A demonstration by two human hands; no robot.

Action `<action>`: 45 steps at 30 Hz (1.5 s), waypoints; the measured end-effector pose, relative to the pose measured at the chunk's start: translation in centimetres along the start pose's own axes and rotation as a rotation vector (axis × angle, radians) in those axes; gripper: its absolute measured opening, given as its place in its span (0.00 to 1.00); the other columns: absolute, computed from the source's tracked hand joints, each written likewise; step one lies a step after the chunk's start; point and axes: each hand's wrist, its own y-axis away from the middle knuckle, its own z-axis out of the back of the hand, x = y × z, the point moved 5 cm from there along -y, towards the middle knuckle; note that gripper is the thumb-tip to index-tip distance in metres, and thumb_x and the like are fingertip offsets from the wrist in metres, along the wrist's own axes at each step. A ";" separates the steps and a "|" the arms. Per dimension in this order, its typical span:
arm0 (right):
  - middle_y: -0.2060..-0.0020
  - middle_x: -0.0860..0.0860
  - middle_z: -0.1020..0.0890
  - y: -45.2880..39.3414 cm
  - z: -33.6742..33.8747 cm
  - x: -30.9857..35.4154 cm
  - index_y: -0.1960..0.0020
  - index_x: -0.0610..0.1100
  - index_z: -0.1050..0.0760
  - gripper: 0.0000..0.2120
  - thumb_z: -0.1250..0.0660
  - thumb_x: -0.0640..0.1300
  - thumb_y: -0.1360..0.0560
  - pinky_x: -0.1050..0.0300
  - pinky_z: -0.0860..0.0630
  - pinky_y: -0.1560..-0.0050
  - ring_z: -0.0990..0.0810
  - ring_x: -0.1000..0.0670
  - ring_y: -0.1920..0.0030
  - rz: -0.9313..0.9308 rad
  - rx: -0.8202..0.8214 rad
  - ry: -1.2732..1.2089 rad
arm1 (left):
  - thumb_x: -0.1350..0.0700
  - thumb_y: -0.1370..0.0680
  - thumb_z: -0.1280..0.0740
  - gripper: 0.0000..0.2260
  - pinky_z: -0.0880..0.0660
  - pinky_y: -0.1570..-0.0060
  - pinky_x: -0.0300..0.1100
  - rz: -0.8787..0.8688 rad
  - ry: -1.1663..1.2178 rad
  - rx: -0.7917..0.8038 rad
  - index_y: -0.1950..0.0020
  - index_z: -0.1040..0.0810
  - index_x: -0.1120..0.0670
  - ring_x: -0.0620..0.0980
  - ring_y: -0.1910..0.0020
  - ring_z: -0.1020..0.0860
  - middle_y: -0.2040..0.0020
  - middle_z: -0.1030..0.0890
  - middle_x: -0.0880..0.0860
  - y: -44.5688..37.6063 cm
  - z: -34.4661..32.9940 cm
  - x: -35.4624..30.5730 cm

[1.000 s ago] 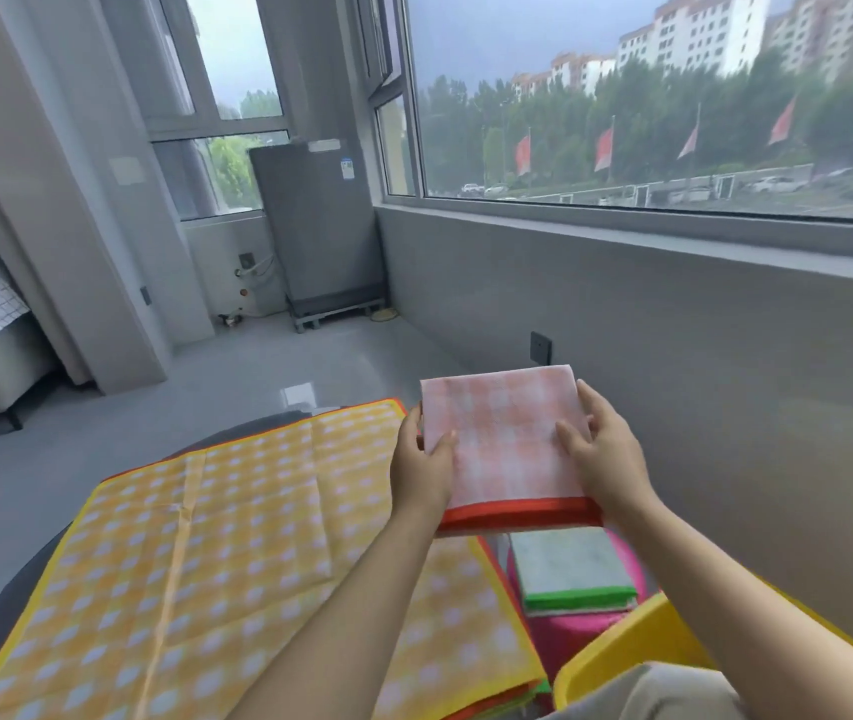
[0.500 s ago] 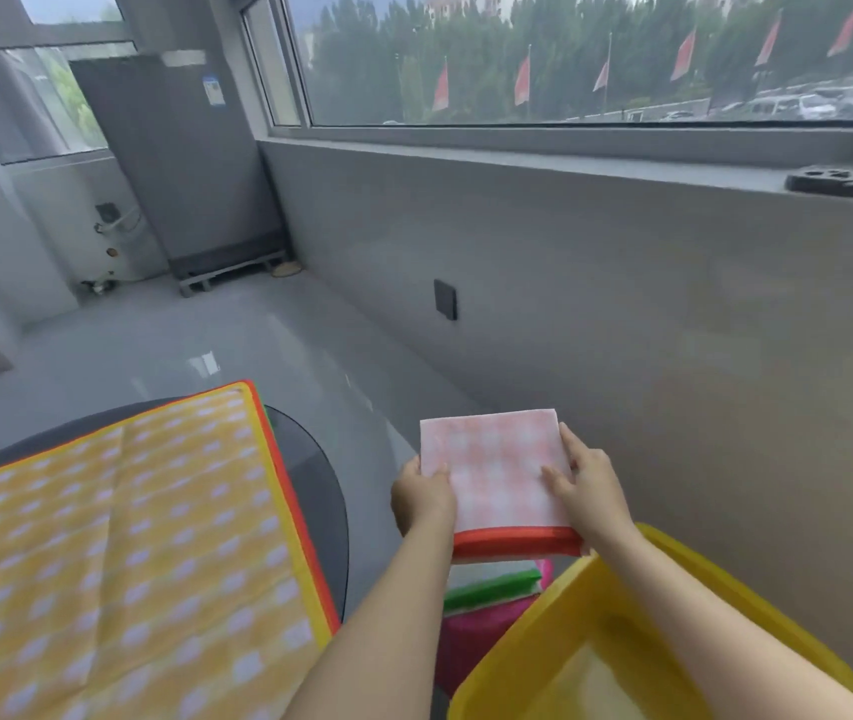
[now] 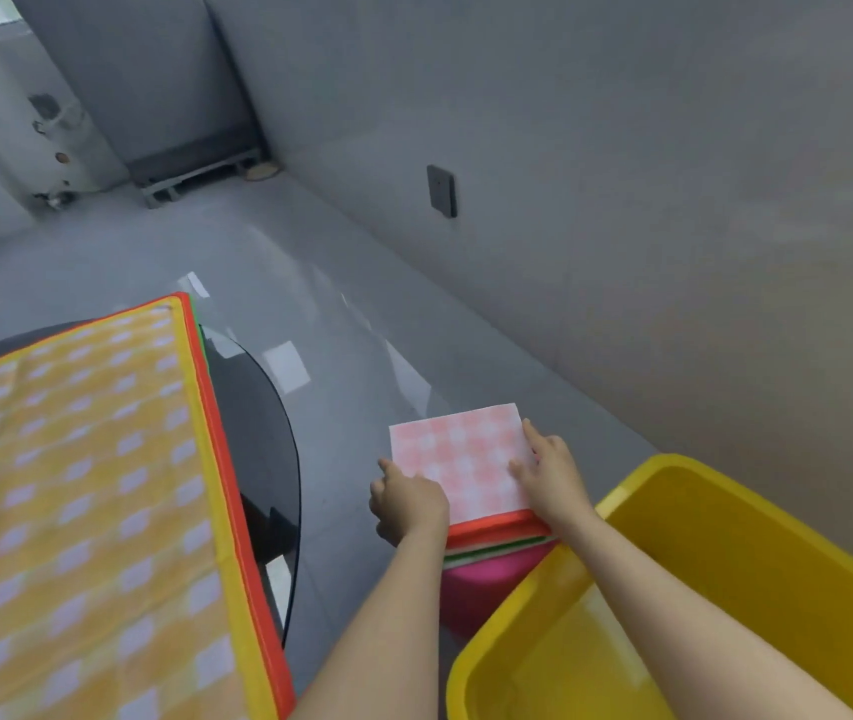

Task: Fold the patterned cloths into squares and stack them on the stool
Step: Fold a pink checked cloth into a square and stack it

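The folded pink checked cloth, with its red border along the near edge, lies on top of a green-edged folded cloth, and both sit on the pink stool on the floor between the desk and the yellow tub.

My left hand is at the cloth's left edge, forefinger pointing forward along the side and the other fingers curled beside the stack; I cannot tell whether they pinch the cloth or only touch it. My right hand lies on the cloth's right side with its fingers fairly straight, fingertips resting on the top surface and along the right edge. Both forearms reach forward and down from the bottom of the view, the right one crossing over the tub.

I can read no writing anywhere; the dark plate on the grey wall carries no legible marks.

The yellow tub stands just right of the stool, touching or nearly touching it, and its visible inside shows only bare yellow plastic. To the left, a yellow checked cloth lies spread flat on the dark round desk, with red and green edges of other cloths showing beneath its right side.
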 end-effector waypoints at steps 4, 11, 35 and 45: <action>0.35 0.42 0.34 0.2 -1.2 -1.0 0.24 0.44 0.46 0.28 0.41 0.40 0.21 0.57 0.34 0.40 0.30 0.43 0.36 -0.025 -0.026 0.025 | 0.56 0.18 0.44 0.25 0.39 0.33 0.52 -0.064 -0.022 -0.031 0.22 0.47 0.54 0.58 0.31 0.36 0.27 0.38 0.56 -0.4 -1.0 1.2; 0.36 0.43 0.32 0.5 -1.2 -1.3 0.26 0.41 0.41 0.25 0.42 0.38 0.22 0.57 0.33 0.41 0.29 0.43 0.38 0.008 -0.064 0.119 | 0.58 0.20 0.41 0.23 0.32 0.39 0.50 -0.096 0.022 -0.105 0.26 0.38 0.60 0.57 0.34 0.37 0.35 0.33 0.60 -0.1 -1.8 2.4; 0.32 0.48 0.33 0.6 -2.0 -1.8 0.25 0.44 0.43 0.24 0.46 0.42 0.20 0.53 0.34 0.35 0.35 0.47 0.33 0.044 -0.109 0.344 | 0.49 0.19 0.41 0.23 0.31 0.40 0.47 -0.149 -0.155 -0.114 0.25 0.39 0.53 0.53 0.40 0.36 0.39 0.34 0.54 -0.5 -1.7 3.4; 0.29 0.49 0.36 1.4 -1.7 -1.1 0.24 0.48 0.51 0.25 0.51 0.47 0.19 0.51 0.38 0.35 0.37 0.45 0.33 -0.008 -0.091 0.563 | 0.43 0.19 0.46 0.27 0.41 0.33 0.51 0.036 -0.167 -0.063 0.22 0.52 0.46 0.54 0.34 0.37 0.32 0.38 0.56 0.1 -1.6 3.5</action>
